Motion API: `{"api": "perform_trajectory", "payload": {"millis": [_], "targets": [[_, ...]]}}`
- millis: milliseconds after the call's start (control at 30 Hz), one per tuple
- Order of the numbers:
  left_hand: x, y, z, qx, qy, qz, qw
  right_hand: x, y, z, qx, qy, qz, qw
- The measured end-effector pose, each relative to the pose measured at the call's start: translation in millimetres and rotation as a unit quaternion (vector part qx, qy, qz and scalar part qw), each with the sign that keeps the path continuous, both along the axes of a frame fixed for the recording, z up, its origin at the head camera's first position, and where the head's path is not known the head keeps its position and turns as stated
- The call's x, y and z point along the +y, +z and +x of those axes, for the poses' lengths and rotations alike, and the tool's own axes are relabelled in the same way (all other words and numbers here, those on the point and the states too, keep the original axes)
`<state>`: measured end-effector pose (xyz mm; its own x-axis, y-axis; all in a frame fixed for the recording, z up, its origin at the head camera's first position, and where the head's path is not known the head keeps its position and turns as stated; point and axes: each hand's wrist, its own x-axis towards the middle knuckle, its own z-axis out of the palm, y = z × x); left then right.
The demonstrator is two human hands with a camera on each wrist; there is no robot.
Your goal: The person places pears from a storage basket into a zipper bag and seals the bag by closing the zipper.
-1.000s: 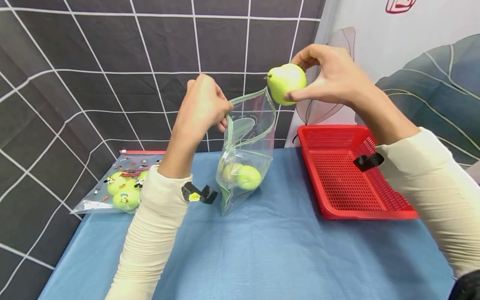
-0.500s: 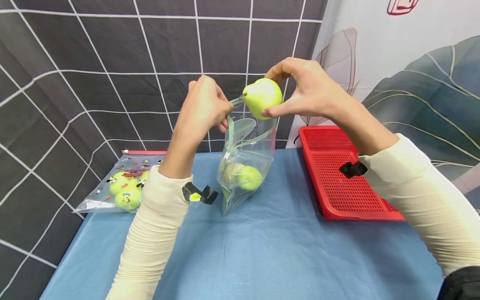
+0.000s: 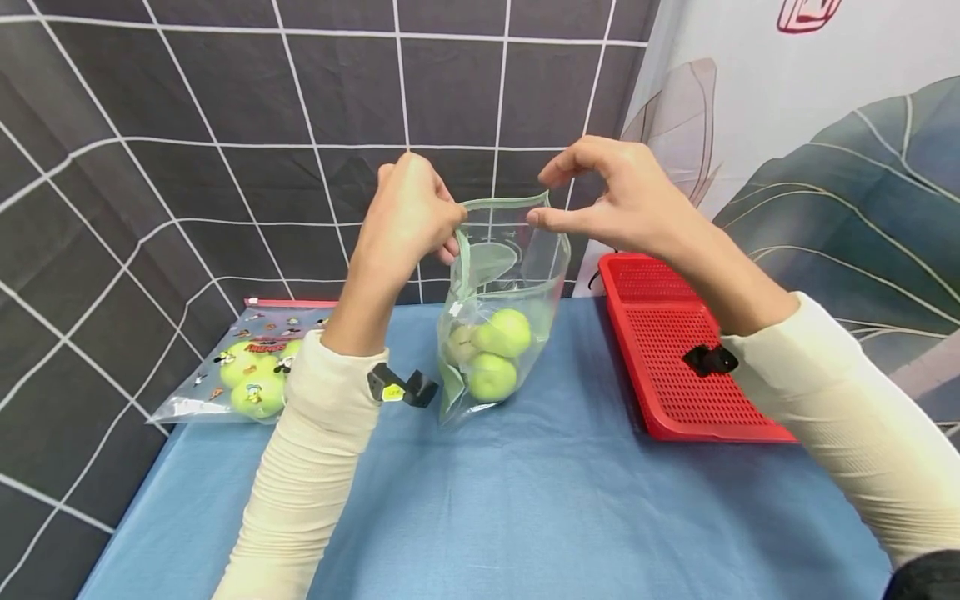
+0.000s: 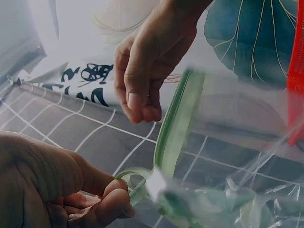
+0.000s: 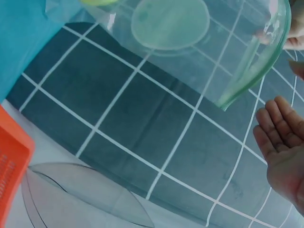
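My left hand pinches the green zip rim of a clear zip bag and holds it up with its mouth open. Inside, at the bottom, lie a green pear and other round green fruit, one partly hidden behind them. Beside the mouth's right corner is my right hand, thumb and fingers spread apart with nothing between them. The left wrist view shows the thumb and finger of my left hand on the green zip strip. In the right wrist view my right hand is apart from the bag's rim.
A red plastic basket stands on the blue cloth at the right. At the left lies a printed zip bag with a red slider strip, holding several green fruits. A dark gridded backdrop hangs behind.
My right hand brought the pear left over the bag's mouth and let it go; the pear now lies inside among the other fruit. The left hand has kept its grip on the rim.
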<state>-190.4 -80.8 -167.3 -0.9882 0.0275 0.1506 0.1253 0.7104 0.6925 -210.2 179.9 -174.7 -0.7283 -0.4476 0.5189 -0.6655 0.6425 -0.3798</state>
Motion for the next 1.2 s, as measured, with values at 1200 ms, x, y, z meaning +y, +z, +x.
{"api": "perform_trajectory", "payload": {"millis": [1200], "targets": [[9, 0.4, -6.1, 0.003, 0.026, 0.003, 0.9996, -90, -132.7, 92.3, 0.281, -0.027, 0.053, 0.958]]}}
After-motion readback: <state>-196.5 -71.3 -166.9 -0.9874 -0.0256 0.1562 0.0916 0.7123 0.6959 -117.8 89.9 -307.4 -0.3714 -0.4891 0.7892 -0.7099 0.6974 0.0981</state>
